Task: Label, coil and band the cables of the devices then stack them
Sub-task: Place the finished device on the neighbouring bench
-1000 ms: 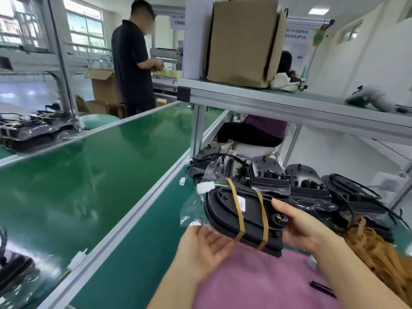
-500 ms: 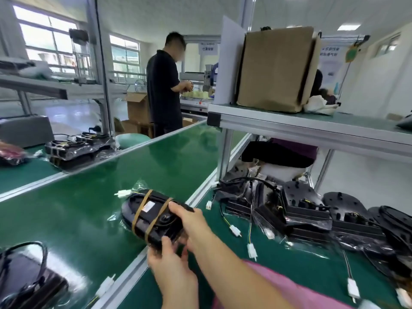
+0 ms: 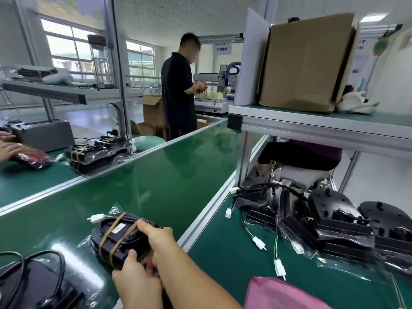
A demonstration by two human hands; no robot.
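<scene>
With both my left hand (image 3: 136, 279) and right hand (image 3: 157, 238) clamped on the banded device (image 3: 121, 238) resting on the green belt (image 3: 156, 186), I worry its loose white plug (image 3: 96, 218) snags if I let go carelessly.

Black banded plastic device (image 3: 121, 238) near left on glossy green conveyor belt (image 3: 156, 186); heap of black unbanded devices (image 3: 316, 219) right, beyond aluminium rail (image 3: 207, 216); brown cardboard box (image 3: 305, 61) on far-right shelf (image 3: 323, 123).

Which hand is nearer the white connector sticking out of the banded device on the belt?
Right. The right hand grips the banded device's top edge, closer to the white connector; the left hand holds the near end, farther away.
</scene>
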